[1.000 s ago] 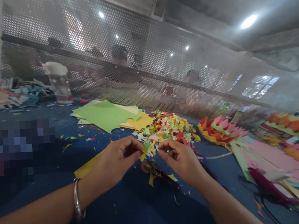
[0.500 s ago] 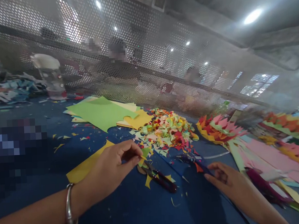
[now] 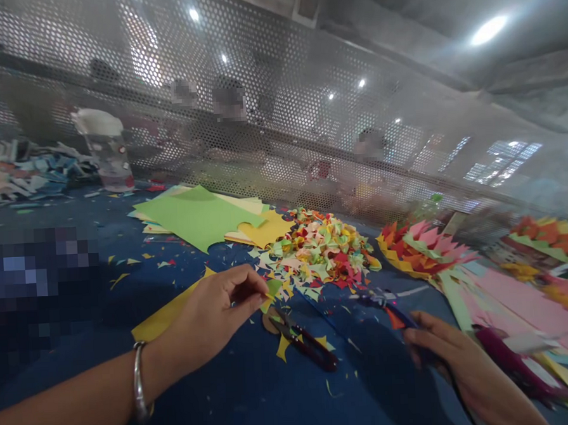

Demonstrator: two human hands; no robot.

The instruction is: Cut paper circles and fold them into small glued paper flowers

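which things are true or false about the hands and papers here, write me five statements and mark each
1. The left hand pinches a small bit of paper. True.
2. The right hand grips the scissors. False: it holds a dark blue tool; the scissors lie on the table.
3. The bracelet is on the right wrist. False: it is on the left wrist.
4. A large green sheet lies on other sheets. True.
5. The scrap pile is left of the green sheet. False: it is to its right.

Cut paper pieces, blue tabletop
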